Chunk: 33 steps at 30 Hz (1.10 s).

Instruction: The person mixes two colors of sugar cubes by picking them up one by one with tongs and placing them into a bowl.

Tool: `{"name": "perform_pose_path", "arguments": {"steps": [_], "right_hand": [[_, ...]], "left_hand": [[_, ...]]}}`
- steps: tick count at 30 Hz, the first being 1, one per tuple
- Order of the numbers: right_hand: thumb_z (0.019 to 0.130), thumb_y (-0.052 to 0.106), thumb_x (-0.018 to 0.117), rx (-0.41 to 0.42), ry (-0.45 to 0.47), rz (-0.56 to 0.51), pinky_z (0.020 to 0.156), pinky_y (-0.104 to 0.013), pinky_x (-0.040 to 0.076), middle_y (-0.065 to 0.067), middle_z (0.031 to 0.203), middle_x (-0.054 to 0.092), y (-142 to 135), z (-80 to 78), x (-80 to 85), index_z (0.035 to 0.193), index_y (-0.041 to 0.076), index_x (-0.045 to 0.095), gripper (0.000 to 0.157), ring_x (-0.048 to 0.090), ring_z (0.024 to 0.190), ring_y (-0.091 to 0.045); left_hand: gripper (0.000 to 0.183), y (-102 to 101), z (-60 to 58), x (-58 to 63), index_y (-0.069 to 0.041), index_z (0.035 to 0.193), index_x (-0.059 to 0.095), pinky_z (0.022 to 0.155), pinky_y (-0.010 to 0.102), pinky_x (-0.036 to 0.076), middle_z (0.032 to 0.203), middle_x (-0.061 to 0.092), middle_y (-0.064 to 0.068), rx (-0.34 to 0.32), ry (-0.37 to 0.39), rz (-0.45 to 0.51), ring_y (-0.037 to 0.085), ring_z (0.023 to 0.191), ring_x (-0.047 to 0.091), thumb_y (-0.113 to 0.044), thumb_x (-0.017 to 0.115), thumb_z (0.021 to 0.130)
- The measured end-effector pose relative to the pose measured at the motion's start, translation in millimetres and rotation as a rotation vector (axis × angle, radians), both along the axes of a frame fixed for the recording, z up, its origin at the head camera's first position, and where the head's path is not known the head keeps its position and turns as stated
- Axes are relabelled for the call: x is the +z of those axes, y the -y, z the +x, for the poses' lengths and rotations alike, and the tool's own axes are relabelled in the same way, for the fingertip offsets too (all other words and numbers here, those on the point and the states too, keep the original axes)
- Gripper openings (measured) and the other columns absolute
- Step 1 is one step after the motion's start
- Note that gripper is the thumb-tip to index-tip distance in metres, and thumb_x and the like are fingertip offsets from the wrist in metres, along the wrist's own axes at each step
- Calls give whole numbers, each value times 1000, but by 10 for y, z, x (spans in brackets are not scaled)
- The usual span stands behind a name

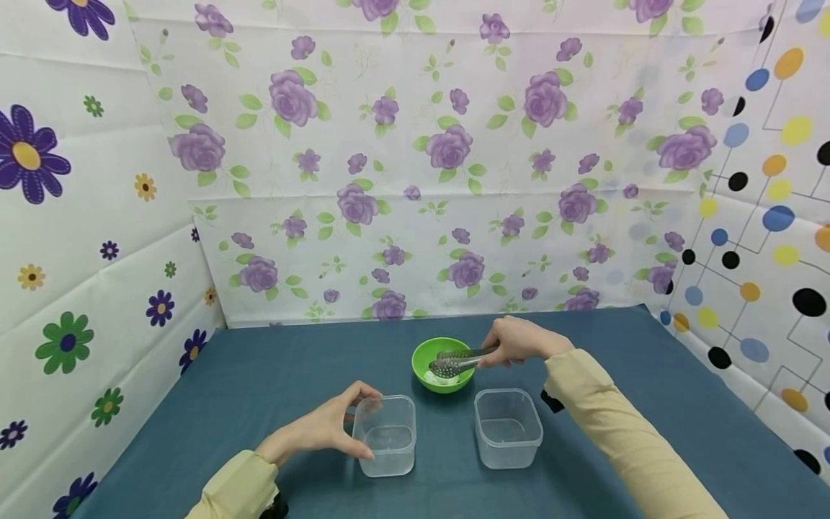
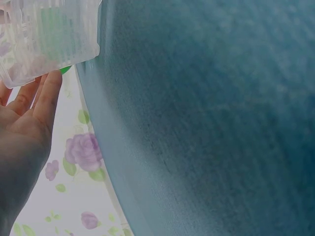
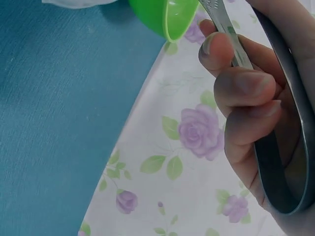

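Note:
My right hand [image 1: 521, 339] grips a pair of metal tongs [image 1: 454, 366], its fingers curled round the handle in the right wrist view. The perforated tong heads reach over the rim of a green bowl [image 1: 423, 353], and something whitish lies at its bottom, partly hidden by them. My left hand [image 1: 331, 425] holds a clear plastic container [image 1: 389, 461] by its left side, thumb at the front and fingers behind. In the left wrist view the fingertips touch the ribbed wall of this container [image 2: 74, 39].
To the right stands a second clear plastic container [image 1: 509, 455], just in front of the bowl. A blue cloth [image 1: 305, 360] covers the table. Patterned sheets [image 1: 402, 144] close off the back and both sides.

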State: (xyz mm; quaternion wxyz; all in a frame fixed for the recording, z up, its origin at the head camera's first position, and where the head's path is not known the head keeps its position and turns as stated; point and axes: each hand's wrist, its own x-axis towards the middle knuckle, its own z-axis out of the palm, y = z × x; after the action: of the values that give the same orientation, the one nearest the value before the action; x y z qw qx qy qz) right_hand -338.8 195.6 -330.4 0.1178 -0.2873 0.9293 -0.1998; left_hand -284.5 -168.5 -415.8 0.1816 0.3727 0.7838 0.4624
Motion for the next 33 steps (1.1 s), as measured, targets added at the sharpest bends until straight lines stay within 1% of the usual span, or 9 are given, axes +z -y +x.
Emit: {"name": "perform_pose_path", "arguments": {"steps": [6, 9, 12, 18, 22, 25, 28, 29, 33], "right_hand": [[81, 38, 67, -20, -12, -37, 48, -28, 45, 0, 52, 57, -79, 15, -4, 111, 2, 64, 47, 38, 35, -13], [81, 39, 67, -54, -37, -53, 47, -29, 45, 1, 55, 58, -144, 13, -32, 113, -2, 62, 52, 45, 39, -14], [81, 39, 67, -115, -78, -63, 48, -30, 45, 2, 57, 58, -220, 10, -75, 112, -3, 62, 52, 52, 45, -16], [82, 37, 66, -273, -146, -18, 47, -30, 43, 0, 53, 54, -370, 13, -160, 97, 5, 69, 36, 54, 48, -18], [83, 38, 65, -391, -177, 25, 41, -28, 37, 0, 53, 53, -445, 32, -211, 103, -1, 66, 43, 49, 45, -14], [82, 38, 66, -486, -218, 57, 37, -25, 27, 4, 47, 41, -491, 42, -269, 81, 2, 67, 37, 36, 39, -9], [81, 38, 68, -565, -255, 87, 37, -24, 20, 4, 46, 27, -529, 39, -343, 55, 11, 47, 43, 24, 39, -9], [80, 39, 68, -582, -264, 97, 37, -24, 21, 4, 46, 24, -540, 35, -369, 52, 12, 39, 48, 24, 39, -9], [80, 37, 68, -624, -274, 111, 38, -27, 27, 2, 47, 29, -578, 13, -458, 51, 13, 40, 47, 33, 41, -12]], "left_hand": [[64, -1, 0, -4, -8, 128, 35, 86, 42, 41, 128, 37, 15, 1, 4, 0, 28, 114, 39, -22, 73, 78], [64, -3, -3, -11, -9, 128, 35, 86, 42, 41, 128, 37, 16, 1, -2, -1, 29, 114, 39, -23, 73, 78], [64, -5, 1, -12, -8, 128, 35, 86, 42, 40, 128, 37, 16, 0, 1, 0, 29, 115, 38, -23, 73, 78], [64, 0, 9, -9, -7, 128, 34, 87, 43, 40, 128, 37, 17, -3, 7, 6, 29, 116, 38, -22, 72, 79], [64, -2, 6, -9, -8, 128, 35, 87, 43, 39, 128, 37, 18, -5, 3, 7, 29, 116, 38, -22, 72, 79], [63, -6, 8, -7, -8, 128, 35, 87, 44, 39, 128, 37, 18, -5, 3, 10, 29, 116, 38, -21, 72, 79], [63, -6, 10, -7, -9, 128, 35, 87, 44, 39, 128, 37, 16, -1, 1, 8, 29, 116, 38, -21, 73, 79], [63, -6, 10, -6, -9, 128, 35, 87, 44, 39, 128, 37, 16, -1, -1, 8, 29, 116, 38, -21, 73, 79], [64, -7, 9, -6, -9, 128, 35, 87, 45, 39, 128, 37, 14, 0, -1, 6, 29, 116, 38, -21, 73, 78]]}}
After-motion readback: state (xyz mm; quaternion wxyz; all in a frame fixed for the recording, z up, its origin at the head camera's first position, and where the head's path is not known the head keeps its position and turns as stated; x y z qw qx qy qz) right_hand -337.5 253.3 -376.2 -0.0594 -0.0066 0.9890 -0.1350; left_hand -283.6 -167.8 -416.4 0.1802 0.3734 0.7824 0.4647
